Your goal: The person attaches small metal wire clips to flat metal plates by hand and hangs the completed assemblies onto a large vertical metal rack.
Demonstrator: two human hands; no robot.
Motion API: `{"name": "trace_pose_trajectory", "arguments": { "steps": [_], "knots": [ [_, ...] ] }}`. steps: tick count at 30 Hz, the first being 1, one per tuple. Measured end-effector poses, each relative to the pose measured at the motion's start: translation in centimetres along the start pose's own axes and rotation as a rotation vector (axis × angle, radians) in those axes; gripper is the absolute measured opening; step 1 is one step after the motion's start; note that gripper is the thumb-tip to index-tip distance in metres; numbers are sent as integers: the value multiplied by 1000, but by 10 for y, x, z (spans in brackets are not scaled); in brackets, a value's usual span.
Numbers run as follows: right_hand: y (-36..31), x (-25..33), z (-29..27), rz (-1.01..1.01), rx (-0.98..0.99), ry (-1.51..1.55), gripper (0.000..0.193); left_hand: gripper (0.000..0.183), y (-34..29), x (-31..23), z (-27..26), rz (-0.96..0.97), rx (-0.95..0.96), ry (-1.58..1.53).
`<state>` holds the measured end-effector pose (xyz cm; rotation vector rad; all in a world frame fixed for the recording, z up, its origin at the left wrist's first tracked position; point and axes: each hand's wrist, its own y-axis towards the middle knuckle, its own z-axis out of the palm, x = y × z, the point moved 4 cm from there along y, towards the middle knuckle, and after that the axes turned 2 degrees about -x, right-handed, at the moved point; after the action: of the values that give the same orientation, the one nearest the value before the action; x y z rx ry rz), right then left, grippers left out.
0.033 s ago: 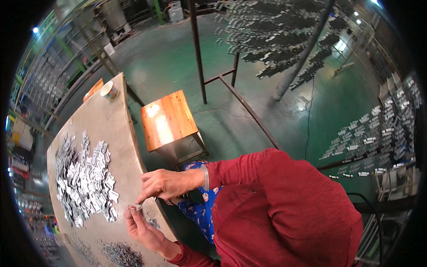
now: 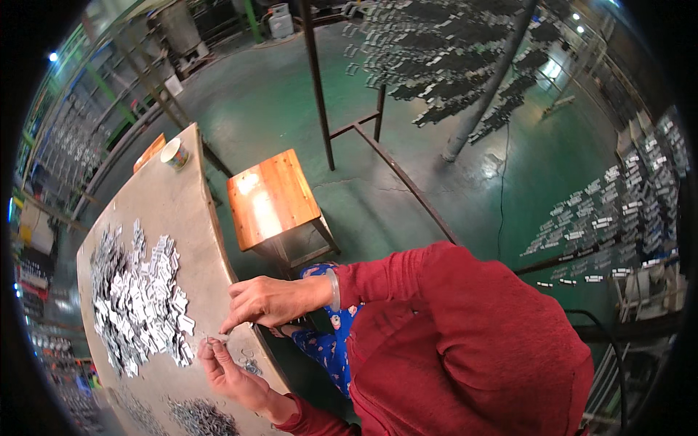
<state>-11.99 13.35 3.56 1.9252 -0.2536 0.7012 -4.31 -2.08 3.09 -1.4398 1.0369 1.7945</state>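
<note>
My left hand (image 2: 236, 378) hovers over the table edge, thumb and fingers pinched on a small metal piece (image 2: 210, 340) too tiny to make out in detail. Just above it, my right hand (image 2: 265, 299) has its fingers curled and its index finger pointing down toward the left fingertips. Whatever the right fingers hold, if anything, is hidden. Beyond the hands lies a heap of flat, pale grey metal pieces (image 2: 149, 298). A darker pile of small metal bits (image 2: 200, 416) sits nearer, and a few wire-like hooks (image 2: 251, 365) rest beside my left wrist.
The worn table (image 2: 190, 211) carries a paper cup (image 2: 174, 154) at its far end. A wooden stool (image 2: 273, 196) stands beside it. A dark metal frame (image 2: 396, 171) rises from the green floor. Racks of hanging metal pieces (image 2: 443, 54) are at the back and the right (image 2: 611, 211).
My left fingertips have moved slightly left, away from my right index finger, so the gap between them is wider. The view has shifted a little.
</note>
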Motion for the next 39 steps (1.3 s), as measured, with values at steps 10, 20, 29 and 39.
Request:
{"name": "trace_pose_trajectory", "arguments": {
  "steps": [10,20,29,39],
  "knots": [
    [39,42,-68,-124,-328,-64,32,17,21,-78,89,406,84,191],
    [50,104,-139,-105,-638,-158,24,11,-2,-155,179,595,247,-57],
    [73,189,-290,-156,-887,-219,11,30,8,-102,179,259,514,-174],
    [40,250,-443,-187,-1041,-430,9,32,25,173,58,-569,534,86]
  ]
}}
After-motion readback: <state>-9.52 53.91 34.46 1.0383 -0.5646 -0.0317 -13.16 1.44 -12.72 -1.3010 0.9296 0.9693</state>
